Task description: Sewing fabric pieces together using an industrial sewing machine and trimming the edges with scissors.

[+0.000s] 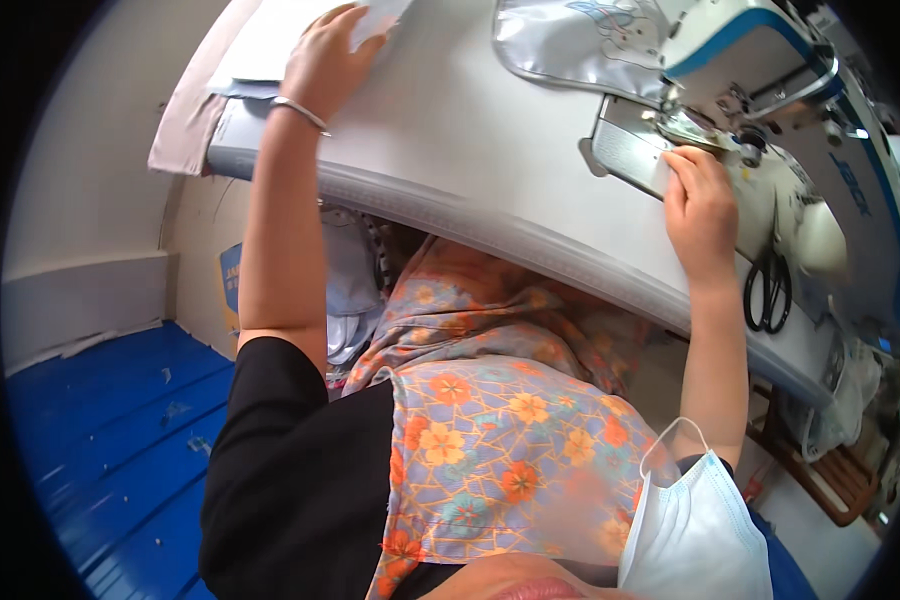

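At the table's far left, my left hand [325, 62] lies over a stack of white sheet-like pieces [260, 45]. Its thumb is apart from the fingers, which touch a pale piece on top. My right hand [705, 205] is at the sewing machine [760, 60], fingertips bent and pressed together at the edge of the metal plate [630, 145], just below the needle area. Anything in those fingertips is hidden. A shiny silver-grey piece [560, 45] with a coloured line drawing lies behind the plate. Black-handled scissors [770, 290] lie to the right of my right forearm.
The white tabletop [450, 130] has a rounded front edge above my lap. Pinkish cloth [185, 130] hangs over its left end. Below the left side are light fabric pieces [350, 265] and a blue slatted surface [130, 430]. A face mask [695, 530] hangs at lower right.
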A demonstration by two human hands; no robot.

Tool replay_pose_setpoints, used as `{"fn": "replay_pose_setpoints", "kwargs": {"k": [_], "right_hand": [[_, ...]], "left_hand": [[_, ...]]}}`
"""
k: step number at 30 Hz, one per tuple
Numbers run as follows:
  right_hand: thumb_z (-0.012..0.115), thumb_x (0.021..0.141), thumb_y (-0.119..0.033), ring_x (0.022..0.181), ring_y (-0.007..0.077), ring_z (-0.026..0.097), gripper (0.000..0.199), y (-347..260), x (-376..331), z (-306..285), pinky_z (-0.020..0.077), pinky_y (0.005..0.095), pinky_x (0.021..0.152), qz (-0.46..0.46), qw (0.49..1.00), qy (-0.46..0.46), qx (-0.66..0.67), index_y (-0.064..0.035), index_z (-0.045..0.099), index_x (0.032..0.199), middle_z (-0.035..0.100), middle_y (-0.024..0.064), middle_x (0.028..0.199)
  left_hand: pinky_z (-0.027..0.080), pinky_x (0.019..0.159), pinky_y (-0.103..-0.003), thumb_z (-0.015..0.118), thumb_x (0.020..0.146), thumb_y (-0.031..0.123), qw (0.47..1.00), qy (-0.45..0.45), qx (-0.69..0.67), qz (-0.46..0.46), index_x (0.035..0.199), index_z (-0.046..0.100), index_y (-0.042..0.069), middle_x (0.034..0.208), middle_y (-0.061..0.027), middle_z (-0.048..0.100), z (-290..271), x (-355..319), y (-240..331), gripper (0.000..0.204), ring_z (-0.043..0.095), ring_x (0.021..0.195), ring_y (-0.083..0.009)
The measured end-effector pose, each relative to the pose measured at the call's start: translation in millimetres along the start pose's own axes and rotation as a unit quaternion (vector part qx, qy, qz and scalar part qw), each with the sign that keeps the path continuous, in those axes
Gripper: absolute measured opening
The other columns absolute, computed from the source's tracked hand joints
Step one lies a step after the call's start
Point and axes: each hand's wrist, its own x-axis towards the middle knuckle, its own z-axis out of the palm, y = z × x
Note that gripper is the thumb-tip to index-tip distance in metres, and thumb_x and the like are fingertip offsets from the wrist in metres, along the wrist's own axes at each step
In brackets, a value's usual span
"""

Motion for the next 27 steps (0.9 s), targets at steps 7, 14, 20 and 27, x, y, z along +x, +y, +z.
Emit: {"fn": "replay_pose_setpoints", "kwargs": {"k": [7, 14, 20, 27], "right_hand": [[0.061, 0.09, 0.0, 0.101, 0.0292, 0.064, 0.018, 3.9, -3.6, -3.9, 0.0518, 0.0378, 0.088, 0.015, 1.0, -0.008, -0.007, -0.001, 0.069, 0.105, 0.068, 0.01, 0.108], [0.06, 0.09, 0.0, 0.1, 0.028, 0.064, 0.018, 3.8, -3.0, -3.9, 0.0521, 0.0367, 0.087, 0.021, 1.0, -0.007, -0.005, -0.002, 0.07, 0.105, 0.068, 0.0092, 0.109], [0.06, 0.09, 0.001, 0.1, 0.0278, 0.064, 0.018, 8.1, -7.8, -7.2, 0.052, 0.0366, 0.086, 0.034, 0.999, -0.01, -0.01, -0.002, 0.069, 0.105, 0.068, 0.0088, 0.109], [0.06, 0.091, 0.001, 0.101, 0.0272, 0.065, 0.018, 7.1, -5.5, -6.6, 0.0519, 0.0361, 0.087, 0.03, 0.999, -0.014, 0.013, -0.0011, 0.069, 0.105, 0.068, 0.0096, 0.108]], "left_hand": [[0.048, 0.074, -0.039, 0.071, 0.084, 0.015, 0.987, -0.129, -0.05, -0.076, 0.087, 0.063, 0.0, 0.079, -0.0132, 0.062, -21.8, 25.7, -5.8, 0.018, 0.06, 0.08, -0.0289], [0.045, 0.068, -0.04, 0.06, 0.097, 0.027, 0.99, -0.059, -0.1, -0.079, 0.079, 0.062, 0.0, 0.072, -0.0128, 0.06, -5.4, 18.3, -62.7, 0.033, 0.053, 0.068, -0.0266], [0.031, 0.117, -0.052, 0.071, 0.085, 0.038, 0.965, -0.126, -0.174, 0.149, 0.148, 0.043, 0.005, 0.152, -0.0234, 0.042, -8.1, 0.9, 11.6, 0.077, 0.034, 0.145, -0.0418], [0.029, 0.117, -0.053, 0.063, 0.089, 0.029, 0.958, -0.233, 0.129, -0.105, 0.143, 0.049, 0.003, 0.151, -0.0254, 0.043, -13.9, 21.3, 35.1, 0.062, 0.037, 0.142, -0.0418]]}}
